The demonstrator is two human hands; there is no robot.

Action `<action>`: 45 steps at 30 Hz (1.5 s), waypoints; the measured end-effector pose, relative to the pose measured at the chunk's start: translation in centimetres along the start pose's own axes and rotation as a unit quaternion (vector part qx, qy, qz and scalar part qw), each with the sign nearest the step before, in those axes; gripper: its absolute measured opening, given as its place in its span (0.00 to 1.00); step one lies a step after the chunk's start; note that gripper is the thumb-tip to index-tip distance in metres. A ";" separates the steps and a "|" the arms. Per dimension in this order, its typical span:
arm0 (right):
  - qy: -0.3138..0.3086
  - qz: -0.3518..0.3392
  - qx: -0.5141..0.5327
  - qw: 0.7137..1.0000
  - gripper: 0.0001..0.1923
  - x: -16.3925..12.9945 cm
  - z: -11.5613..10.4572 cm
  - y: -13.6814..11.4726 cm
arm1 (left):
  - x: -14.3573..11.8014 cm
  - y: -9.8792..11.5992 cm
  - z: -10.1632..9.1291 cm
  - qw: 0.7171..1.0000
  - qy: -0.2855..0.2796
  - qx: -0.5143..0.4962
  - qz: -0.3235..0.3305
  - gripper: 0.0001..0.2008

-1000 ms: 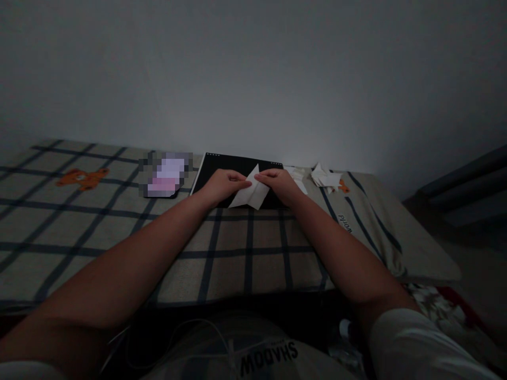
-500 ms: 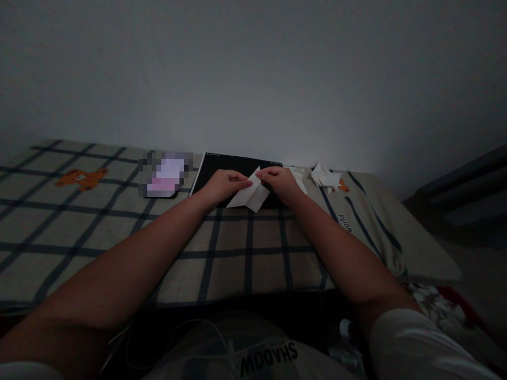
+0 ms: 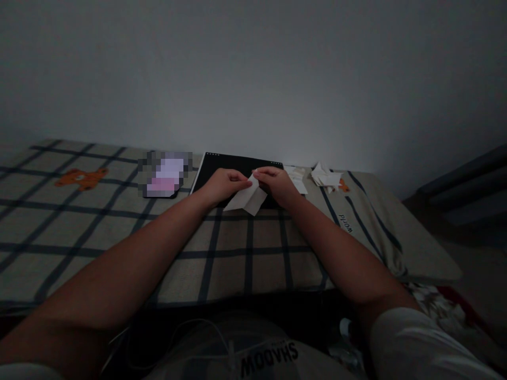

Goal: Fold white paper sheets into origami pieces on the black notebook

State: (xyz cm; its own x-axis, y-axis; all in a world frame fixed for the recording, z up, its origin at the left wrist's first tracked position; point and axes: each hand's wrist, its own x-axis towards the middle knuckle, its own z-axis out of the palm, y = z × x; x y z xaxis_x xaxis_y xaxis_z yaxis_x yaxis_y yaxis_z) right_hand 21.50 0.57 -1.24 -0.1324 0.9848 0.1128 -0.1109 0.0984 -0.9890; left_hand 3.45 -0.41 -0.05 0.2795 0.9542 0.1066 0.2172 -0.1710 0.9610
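A folded white paper (image 3: pixel 247 199) rests on a black pad (image 3: pixel 209 169) at the far side of a checked bedcover (image 3: pixel 119 232). My left hand (image 3: pixel 222 184) pinches the paper's upper left edge. My right hand (image 3: pixel 276 183) pinches its top from the right, fingertips almost meeting those of the left hand. The paper's lower corner hangs over the pad's near edge onto the cover.
A blurred pink and white object (image 3: pixel 165 174) lies left of the pad. Crumpled and folded white papers (image 3: pixel 321 176) lie right of the pad, near the wall. The bed's right edge drops off to the floor (image 3: pixel 455 264). An orange bear print (image 3: pixel 81 178) marks the cover.
The paper's upright tip has been folded down and the sheet has shifted slightly left. My right fingertips moved left, closer to my left hand.
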 end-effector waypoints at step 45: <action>0.040 -0.208 -0.343 0.915 0.11 -0.6 -0.8 -1.0 | 0.9 -1.3 0.2 0.987 0.147 -0.062 0.023 0.17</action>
State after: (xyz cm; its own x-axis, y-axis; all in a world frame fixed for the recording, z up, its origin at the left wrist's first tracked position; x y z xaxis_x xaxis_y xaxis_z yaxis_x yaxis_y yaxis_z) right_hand 22.43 0.04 -0.39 -0.1443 0.8462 0.5129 0.5122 0.5074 -0.6930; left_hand 3.59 0.57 -1.24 -0.0009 0.9793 0.2024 0.0889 -0.2015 0.9755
